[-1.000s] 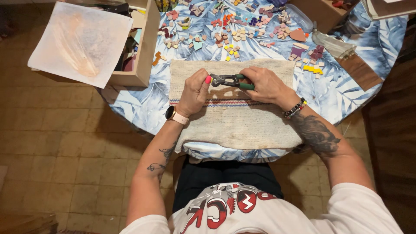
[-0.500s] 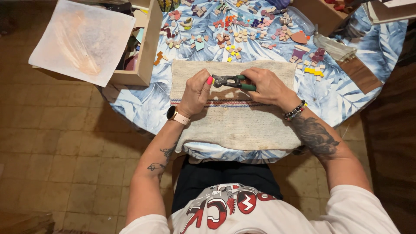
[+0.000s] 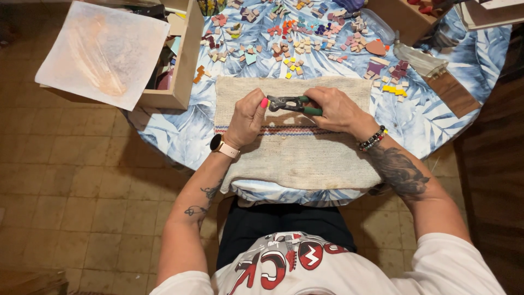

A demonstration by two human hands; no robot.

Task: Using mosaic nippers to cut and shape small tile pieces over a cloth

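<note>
My right hand [image 3: 334,109] grips green-handled nippers [image 3: 292,104], jaws pointing left, over a beige woven cloth [image 3: 297,158] spread on the table. My left hand [image 3: 248,116], with pink-painted nails and a watch on the wrist, pinches something small at the nippers' jaws; the piece itself is too tiny to make out. A few small chips lie on the cloth below the hands. Both hands hover near the cloth's far edge.
Several coloured mosaic pieces [image 3: 297,38] are scattered on the blue leaf-print tablecloth [image 3: 436,114] beyond the cloth. A wooden box [image 3: 183,65] with a white sheet [image 3: 103,52] over it sits far left. A brown case [image 3: 450,93] and a clear bag lie at right.
</note>
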